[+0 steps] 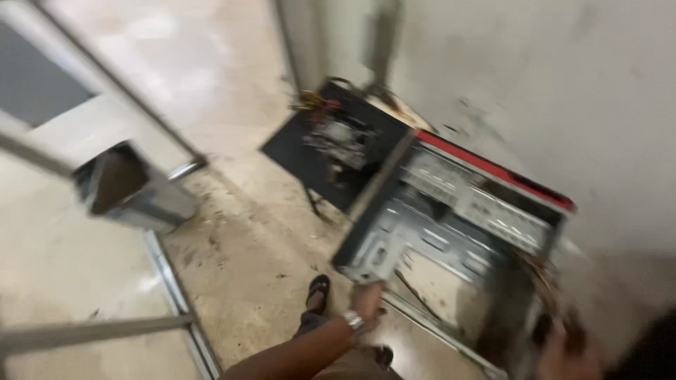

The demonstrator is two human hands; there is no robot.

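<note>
An open grey computer case [451, 225] with a red strip along its top edge is held tilted above the floor. My left hand [367, 301], with a metal watch on the wrist, grips the case's near lower edge. At the bottom right corner of the case, my right hand [563, 348] is blurred and closes around it. Loose wires hang near that hand. The frame is motion-blurred.
A black panel with computer parts and wires [331, 141] lies on the floor by the white wall [563, 84]. A metal box [134, 186] stands at left beside a sliding door track [176, 288]. My sandalled foot [318, 287] is below the case.
</note>
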